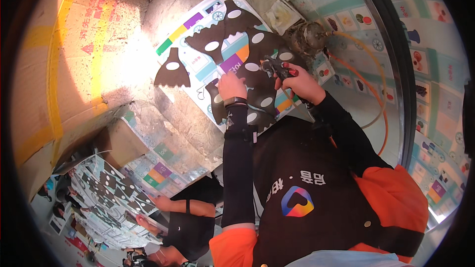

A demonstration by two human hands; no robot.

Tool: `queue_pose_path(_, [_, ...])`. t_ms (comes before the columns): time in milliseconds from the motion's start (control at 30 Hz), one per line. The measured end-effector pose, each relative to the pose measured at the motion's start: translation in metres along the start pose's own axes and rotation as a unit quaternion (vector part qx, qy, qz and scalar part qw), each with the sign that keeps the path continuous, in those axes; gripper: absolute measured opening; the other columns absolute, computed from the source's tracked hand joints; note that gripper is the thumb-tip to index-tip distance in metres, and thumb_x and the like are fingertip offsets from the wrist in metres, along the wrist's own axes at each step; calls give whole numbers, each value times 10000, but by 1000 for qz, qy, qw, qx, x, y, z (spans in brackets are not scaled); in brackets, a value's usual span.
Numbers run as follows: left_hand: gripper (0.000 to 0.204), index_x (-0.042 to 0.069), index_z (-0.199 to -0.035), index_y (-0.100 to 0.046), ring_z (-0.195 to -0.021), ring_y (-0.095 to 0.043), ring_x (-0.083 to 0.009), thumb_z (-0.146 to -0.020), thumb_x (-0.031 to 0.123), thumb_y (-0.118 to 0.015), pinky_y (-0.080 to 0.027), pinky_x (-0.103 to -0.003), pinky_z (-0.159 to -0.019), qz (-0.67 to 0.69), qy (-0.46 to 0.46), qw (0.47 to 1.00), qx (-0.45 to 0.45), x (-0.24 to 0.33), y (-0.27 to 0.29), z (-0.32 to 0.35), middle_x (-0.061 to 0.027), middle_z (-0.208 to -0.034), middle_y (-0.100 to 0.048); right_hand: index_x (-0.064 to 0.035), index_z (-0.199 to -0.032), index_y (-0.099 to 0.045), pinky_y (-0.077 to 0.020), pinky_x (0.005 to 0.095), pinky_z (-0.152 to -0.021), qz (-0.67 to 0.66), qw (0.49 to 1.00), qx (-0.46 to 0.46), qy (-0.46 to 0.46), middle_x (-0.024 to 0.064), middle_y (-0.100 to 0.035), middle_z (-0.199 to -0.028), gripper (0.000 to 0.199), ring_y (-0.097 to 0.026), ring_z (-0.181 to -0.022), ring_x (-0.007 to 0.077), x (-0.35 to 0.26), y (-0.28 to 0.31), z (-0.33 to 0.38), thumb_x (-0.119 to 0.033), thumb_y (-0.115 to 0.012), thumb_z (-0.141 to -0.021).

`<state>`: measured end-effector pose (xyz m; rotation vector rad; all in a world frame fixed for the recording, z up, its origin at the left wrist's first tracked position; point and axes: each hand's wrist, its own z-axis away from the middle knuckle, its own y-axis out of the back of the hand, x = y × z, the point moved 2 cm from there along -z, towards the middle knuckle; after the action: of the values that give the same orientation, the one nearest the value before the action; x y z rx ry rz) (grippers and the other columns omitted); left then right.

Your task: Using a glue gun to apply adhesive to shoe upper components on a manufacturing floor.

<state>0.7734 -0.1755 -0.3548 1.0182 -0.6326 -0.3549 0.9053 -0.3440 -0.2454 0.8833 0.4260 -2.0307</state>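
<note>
Dark brown fan-shaped pieces [174,75] with wavy edges and white ovals are spread over a printed white and teal sheet [202,70] on the worktop; some overlap. My right hand [303,85] grips a black spray gun [278,67] with red parts, its front end over the pieces at the right. Beside it, my left hand [232,87] is low over the middle of the sheet, fingers curled among the pieces. What lies between those fingers is too small to make out.
A round, grimy metal container [309,37] stands right of the sheet, with orange and yellow hoses [382,100] nearby. A large taped carton [74,64] rises at the left. At the lower left, another person [188,222] works at a table covered with similar dark pieces [111,188].
</note>
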Motion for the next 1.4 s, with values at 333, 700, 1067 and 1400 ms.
queue_pose_path(333, [436,5,-674,-680,-642,-698,-289,-971,302,-562,-548,-397,-680,183,160,970,9,-20,-29,21,-94,-574,-679,-14,-1095,-597,-457,269,-515,20,999,-36,-8,74,-688,-858,338,-593,-690,117,-11,-22,-22,-14,-523,-765])
queue_pose_path(700, [430,12,-735,-737,-726,-686,-385,-922,378,-607,-545,-467,-723,91,157,983,27,-11,-25,27,-182,-698,-688,-9,-1002,-604,-436,303,-575,72,995,-25,62,60,-591,-718,247,-543,-603,145,10,-32,-57,-39,-570,-759])
queue_pose_path(1067, [435,-12,-772,-734,-770,-680,-422,-910,388,-635,-539,-495,-726,93,165,982,20,-8,-18,26,-239,-785,-687,-4,-966,-587,-430,291,-566,103,992,-40,54,54,-602,-754,214,-557,-613,143,4,-32,-52,-14,-559,-754])
queue_pose_path(1400, [415,-7,-749,-730,-743,-678,-417,-917,360,-635,-534,-490,-709,108,149,983,20,-16,-25,25,-234,-762,-683,27,-1205,-605,-421,274,-541,50,998,-49,-1,22,-591,-758,456,-526,-574,115,17,-22,-39,17,-565,-751])
